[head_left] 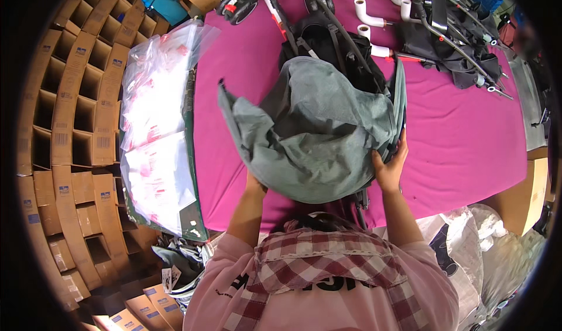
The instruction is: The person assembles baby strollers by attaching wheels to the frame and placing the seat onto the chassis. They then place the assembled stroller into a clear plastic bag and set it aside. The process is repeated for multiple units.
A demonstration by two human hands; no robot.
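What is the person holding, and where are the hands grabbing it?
A grey fabric cover over a folded stroller. The right hand grips its lower right edge; the left hand is tucked under its lower left edge, mostly hidden.

The person wears a pink sweatshirt (304, 299) with dark lettering across the chest, at the bottom centre of the frame. A pink-and-white plaid collar (319, 258) with pale trim lies over it. The sleeves (225, 255) are pushed up, leaving both forearms bare toward mid-frame.
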